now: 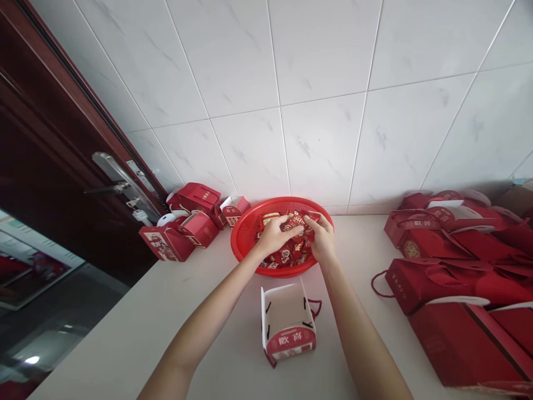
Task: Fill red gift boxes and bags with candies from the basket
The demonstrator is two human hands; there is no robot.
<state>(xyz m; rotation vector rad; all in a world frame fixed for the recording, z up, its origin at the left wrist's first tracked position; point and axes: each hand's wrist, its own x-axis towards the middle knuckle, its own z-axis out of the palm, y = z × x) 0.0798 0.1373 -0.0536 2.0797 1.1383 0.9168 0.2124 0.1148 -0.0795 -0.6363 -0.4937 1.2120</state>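
A red plastic basket [239, 241] holds several small red and gold wrapped packets [285, 256]. Over it, my left hand [273, 234] and my right hand [322, 238] come close together, thumbs pointing inward. Between them is a red packet with gold print [296, 219], pinched by the fingers of both hands. Part of this packet is covered by my thumbs. Nearer to me, between my forearms, an open red gift box [290, 341] stands on the white table with its pale inside showing. A red cord handle [316, 306] sticks out at its right side.
Many red gift boxes [441, 283] crowd the table's right side. Several more boxes [169, 244] stand at the back left, beside a dark door with a metal handle [114, 172]. A white tiled wall [325, 139] rises behind the basket. The table's left edge runs diagonally.
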